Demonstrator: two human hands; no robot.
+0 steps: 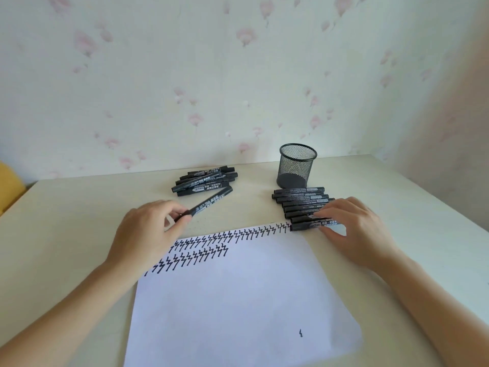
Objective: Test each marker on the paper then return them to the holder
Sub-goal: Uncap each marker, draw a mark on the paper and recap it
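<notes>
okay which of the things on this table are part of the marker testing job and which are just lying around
Part of the job:
marker in left hand
left marker pile
right marker row
paper
mesh holder

Just lying about:
yellow object at the left edge

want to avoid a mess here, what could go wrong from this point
The right hand rests on the nearest marker of the row; a nudge could roll them over the paper. The left hand pinches one marker by its end, so it might slip.
</notes>
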